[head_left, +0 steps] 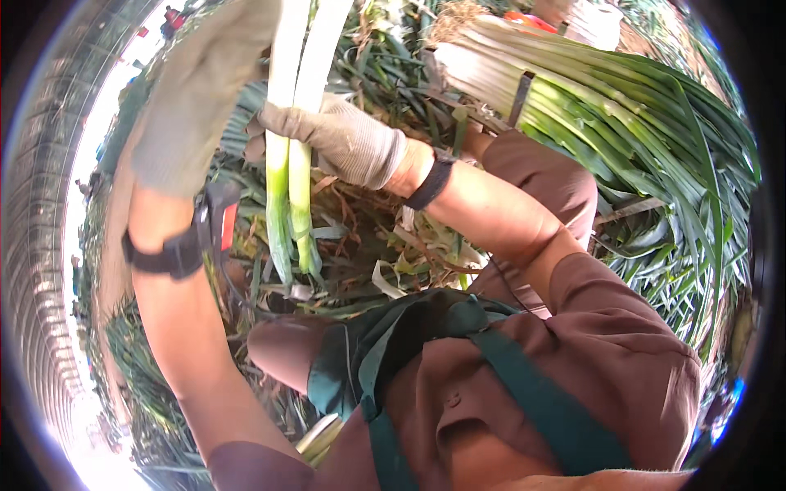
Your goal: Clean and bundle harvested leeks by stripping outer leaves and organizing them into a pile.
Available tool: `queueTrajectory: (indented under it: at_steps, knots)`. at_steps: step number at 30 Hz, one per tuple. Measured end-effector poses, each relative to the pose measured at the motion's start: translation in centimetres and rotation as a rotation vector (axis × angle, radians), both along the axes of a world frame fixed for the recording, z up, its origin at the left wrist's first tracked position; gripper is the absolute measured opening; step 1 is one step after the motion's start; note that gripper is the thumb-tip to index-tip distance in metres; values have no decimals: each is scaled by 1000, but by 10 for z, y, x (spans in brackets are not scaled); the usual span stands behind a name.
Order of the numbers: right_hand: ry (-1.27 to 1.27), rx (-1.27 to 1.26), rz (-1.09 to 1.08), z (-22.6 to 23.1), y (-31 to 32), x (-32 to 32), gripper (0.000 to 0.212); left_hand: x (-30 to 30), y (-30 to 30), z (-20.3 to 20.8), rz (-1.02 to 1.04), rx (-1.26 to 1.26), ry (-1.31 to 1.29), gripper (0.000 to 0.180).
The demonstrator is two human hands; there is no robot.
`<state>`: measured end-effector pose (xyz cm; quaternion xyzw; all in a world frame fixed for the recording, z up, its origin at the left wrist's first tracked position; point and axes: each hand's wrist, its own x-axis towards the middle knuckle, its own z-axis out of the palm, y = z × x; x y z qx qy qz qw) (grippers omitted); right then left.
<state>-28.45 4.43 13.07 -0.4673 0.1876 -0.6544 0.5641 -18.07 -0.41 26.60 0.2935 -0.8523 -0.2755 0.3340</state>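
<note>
My right hand (352,143), in a grey-beige knit glove, is closed around two green onions (288,176). Their white shanks run up past the top edge of the picture, and their short green ends point down toward my lap. At the upper left my left hand (205,90), in a similar glove, is raised beside the white shanks. Motion smears it, so its fingers and any contact with the stalks cannot be made out. To the right lies a large bundle of green onions (573,90), with roots and white ends at the top and long green leaves fanning rightward.
A dark upright bar (520,98) stands against the bundle. Stripped leaves and dry husks (360,221) cover the ground between my knees. More green leaves (139,352) lie at the left. Something orange-red (530,21) shows behind the bundle. A ribbed, arched structure (37,204) curves along the far left.
</note>
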Motion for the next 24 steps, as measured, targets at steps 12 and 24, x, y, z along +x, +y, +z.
queueTrajectory:
  at_steps: [12, 24]
  knots:
    - [197, -181, 147, 5, -21, -17, 42, 19, 4, 10, -69, 113, -20, 43]
    - [725, -297, 402, 9, -7, 2, 32, 32, 29, 10, -41, 61, 82, 32]
